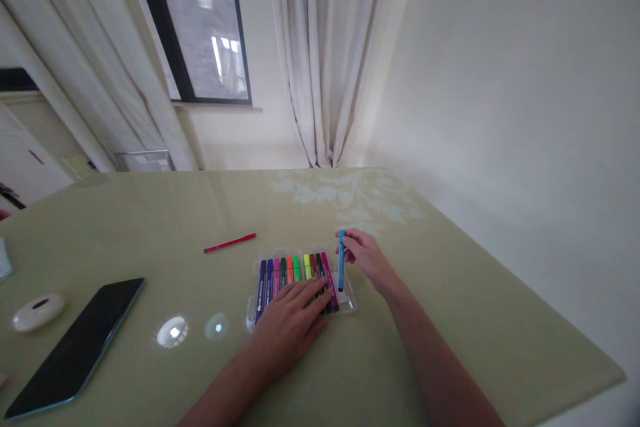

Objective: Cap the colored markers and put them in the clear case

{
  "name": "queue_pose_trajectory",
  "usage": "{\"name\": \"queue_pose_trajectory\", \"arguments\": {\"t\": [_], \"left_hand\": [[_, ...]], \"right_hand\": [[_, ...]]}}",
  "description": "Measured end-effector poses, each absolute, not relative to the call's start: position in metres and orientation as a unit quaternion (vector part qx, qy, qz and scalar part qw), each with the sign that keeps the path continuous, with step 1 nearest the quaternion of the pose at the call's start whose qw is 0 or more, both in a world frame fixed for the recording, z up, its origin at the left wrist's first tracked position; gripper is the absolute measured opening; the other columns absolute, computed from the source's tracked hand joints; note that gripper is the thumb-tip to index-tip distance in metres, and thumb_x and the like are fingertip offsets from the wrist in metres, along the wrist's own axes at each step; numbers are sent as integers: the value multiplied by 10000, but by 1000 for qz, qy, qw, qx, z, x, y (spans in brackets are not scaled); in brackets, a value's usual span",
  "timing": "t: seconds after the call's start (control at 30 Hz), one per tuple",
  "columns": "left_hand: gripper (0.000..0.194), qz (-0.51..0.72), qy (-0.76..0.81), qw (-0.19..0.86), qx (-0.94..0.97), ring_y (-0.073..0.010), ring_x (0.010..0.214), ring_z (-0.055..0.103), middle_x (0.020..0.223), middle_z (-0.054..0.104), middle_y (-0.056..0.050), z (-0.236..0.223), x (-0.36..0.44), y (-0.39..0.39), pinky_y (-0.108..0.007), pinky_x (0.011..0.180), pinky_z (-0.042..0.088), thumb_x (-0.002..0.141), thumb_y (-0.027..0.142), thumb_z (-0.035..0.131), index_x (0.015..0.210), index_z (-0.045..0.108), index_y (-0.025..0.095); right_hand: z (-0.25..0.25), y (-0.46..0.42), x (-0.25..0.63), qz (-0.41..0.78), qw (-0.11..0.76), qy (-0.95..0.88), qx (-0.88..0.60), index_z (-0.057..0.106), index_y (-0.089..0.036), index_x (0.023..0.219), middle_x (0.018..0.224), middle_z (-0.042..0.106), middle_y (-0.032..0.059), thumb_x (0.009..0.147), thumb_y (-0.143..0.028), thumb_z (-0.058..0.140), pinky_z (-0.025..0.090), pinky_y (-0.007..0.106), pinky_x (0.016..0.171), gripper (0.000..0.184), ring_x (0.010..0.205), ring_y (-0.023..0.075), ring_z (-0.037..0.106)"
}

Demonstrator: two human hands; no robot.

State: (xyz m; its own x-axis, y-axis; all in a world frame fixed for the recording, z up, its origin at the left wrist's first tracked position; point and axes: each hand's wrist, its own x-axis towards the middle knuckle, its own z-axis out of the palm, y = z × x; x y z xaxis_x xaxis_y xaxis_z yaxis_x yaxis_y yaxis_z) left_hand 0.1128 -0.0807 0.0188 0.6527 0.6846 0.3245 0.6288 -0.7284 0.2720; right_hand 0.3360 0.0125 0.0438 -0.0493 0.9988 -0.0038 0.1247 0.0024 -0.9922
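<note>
A clear plastic case (pixel 351 300) lies on the table with a row of coloured markers in it, among them a purple marker (pixel 261 287), an orange marker (pixel 289 269) and a magenta marker (pixel 329 277). Across the lower part of the row rests my left hand (pixel 295 313), fingers stretched out over the markers and hiding some of their ends. My right hand (pixel 365 253) pinches a light blue marker (pixel 341 263) near its upper end, over the right side of the case. Whether that marker touches the case, I cannot tell.
A red marker (pixel 230 243) lies loose beyond the case to the left. A dark tablet (pixel 80 343) and a white computer mouse (pixel 39 313) sit at the left of the table (pixel 450 320). The wall (pixel 525 113) runs along the table's right edge.
</note>
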Motion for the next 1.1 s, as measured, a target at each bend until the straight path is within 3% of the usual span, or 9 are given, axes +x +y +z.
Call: {"name": "queue_pose_trajectory", "arguments": {"t": [0.1, 0.23, 0.37, 0.57, 0.77, 0.93, 1.1], "left_hand": [[464, 194, 379, 75, 902, -267, 1350, 548, 1494, 580, -53, 18, 112, -80, -505, 1119, 468, 983, 292, 609, 1441, 537, 291], [442, 188, 402, 80, 892, -280, 1322, 556, 1464, 601, -46, 19, 110, -78, -515, 1107, 464, 959, 286, 644, 1394, 570, 292], [425, 182, 416, 82, 887, -287, 1277, 568, 1411, 628, -45, 23, 110, -79, -526, 1093, 457, 934, 322, 681, 1348, 594, 285], [534, 156, 423, 53, 891, -290, 1285, 533, 1426, 593, -42, 23, 115, -83, -526, 1084, 438, 967, 327, 634, 1477, 478, 343], [569, 142, 433, 50, 889, -291, 1305, 498, 1448, 564, -39, 20, 116, -83, -517, 1103, 405, 987, 350, 608, 1523, 416, 362], [629, 139, 430, 56, 890, -283, 1306, 489, 1453, 555, -35, 18, 115, -82, -505, 1109, 394, 990, 335, 606, 1561, 344, 374], [594, 141, 431, 43, 890, -291, 1303, 492, 1450, 555, -39, 17, 116, -83, -513, 1097, 400, 987, 324, 609, 1534, 392, 400]], "right_hand": [[33, 13, 335, 466, 411, -589, -517, 662, -183, 1129, 656, 647, -21, 855, -272, 591, 441, 242, 553, 297, 549, 124, 568], [25, 11, 332, 434, 353, -649, -515, 659, -183, 1154, 626, 600, -39, 870, -188, 569, 450, 233, 571, 298, 564, 121, 574], [25, 9, 332, 397, 337, -688, -506, 685, -173, 1156, 793, 690, 22, 870, -175, 586, 494, 254, 646, 302, 674, 140, 626], [26, 9, 334, 300, 299, -731, -535, 732, -188, 1175, 941, 721, 49, 798, -174, 678, 494, 282, 693, 381, 711, 147, 596], [27, 13, 335, 403, 365, -667, -510, 710, -173, 1069, 799, 705, 31, 815, -237, 671, 504, 272, 666, 264, 712, 159, 640], [28, 15, 334, 452, 406, -620, -496, 703, -184, 1051, 732, 685, 4, 793, -256, 683, 517, 275, 642, 269, 648, 150, 633], [27, 11, 332, 468, 363, -643, -485, 702, -169, 1059, 755, 712, 22, 814, -251, 693, 536, 297, 690, 259, 677, 163, 661]]}}
